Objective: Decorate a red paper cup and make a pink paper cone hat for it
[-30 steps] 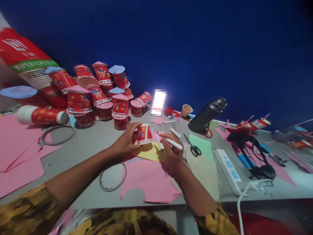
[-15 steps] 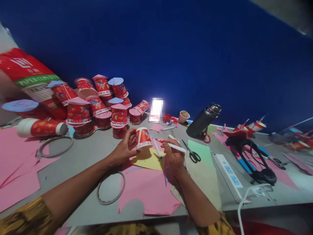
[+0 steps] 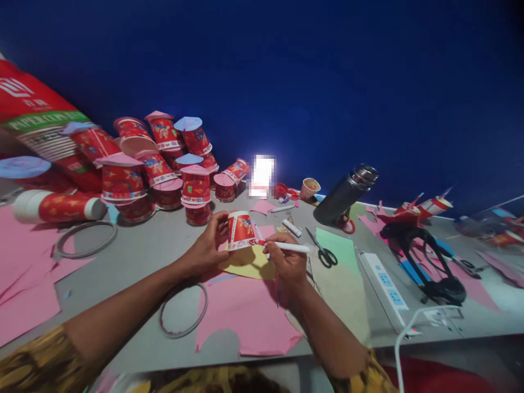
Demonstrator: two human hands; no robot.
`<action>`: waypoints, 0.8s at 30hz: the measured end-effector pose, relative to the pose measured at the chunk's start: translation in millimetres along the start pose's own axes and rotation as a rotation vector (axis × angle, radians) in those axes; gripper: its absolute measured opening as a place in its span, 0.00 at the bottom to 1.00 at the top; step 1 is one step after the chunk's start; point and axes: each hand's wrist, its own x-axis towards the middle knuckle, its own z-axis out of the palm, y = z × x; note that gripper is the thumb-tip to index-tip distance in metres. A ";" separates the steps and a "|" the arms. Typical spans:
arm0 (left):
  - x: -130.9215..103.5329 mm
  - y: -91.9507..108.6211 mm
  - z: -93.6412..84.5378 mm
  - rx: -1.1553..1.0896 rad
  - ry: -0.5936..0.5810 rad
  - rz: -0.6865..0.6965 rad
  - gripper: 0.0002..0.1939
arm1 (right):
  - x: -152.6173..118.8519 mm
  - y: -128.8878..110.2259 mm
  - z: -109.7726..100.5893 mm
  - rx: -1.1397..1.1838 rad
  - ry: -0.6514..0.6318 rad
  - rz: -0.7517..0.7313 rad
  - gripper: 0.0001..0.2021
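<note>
A red and white paper cup (image 3: 240, 229) is gripped at its left side by my left hand (image 3: 209, 243), with its white rim facing down. Pinched in my right hand (image 3: 289, 259) is a white marker (image 3: 292, 247), whose red tip end meets the lower right of the cup. Beneath the cup lies a yellow paper piece (image 3: 249, 263), on top of cut pink paper (image 3: 245, 311). Another pen lies partly hidden behind the cup and marker. To the right of my right hand are black scissors (image 3: 326, 256) on green paper (image 3: 338, 248).
Several decorated cups (image 3: 123, 177) stand stacked at the back left beside a red cup bag (image 3: 45, 117). A dark thermos (image 3: 346, 194) leans at the back. Further right are a power strip (image 3: 382, 289) and a black strap frame (image 3: 426, 262). A tape ring (image 3: 184, 311) lies near my left forearm.
My right hand has brought the marker left and slightly down, onto the cup. The cup sits more upright in my left hand. The view has shifted slightly.
</note>
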 end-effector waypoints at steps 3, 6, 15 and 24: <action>-0.2 -3.3 1.1 -0.020 0.013 -0.007 0.41 | 0.5 -2.7 -0.4 -0.017 -0.017 -0.014 0.08; -0.4 -5.1 0.6 -0.028 0.014 -0.025 0.41 | 2.5 -6.0 -0.6 -0.030 -0.019 -0.027 0.08; -0.3 -3.1 -1.0 0.003 0.010 -0.021 0.42 | 7.1 -11.8 -1.8 -0.087 -0.078 -0.017 0.10; 1.3 -8.3 -2.4 0.004 0.015 0.004 0.41 | 6.1 -13.1 -0.3 -0.049 -0.087 -0.011 0.08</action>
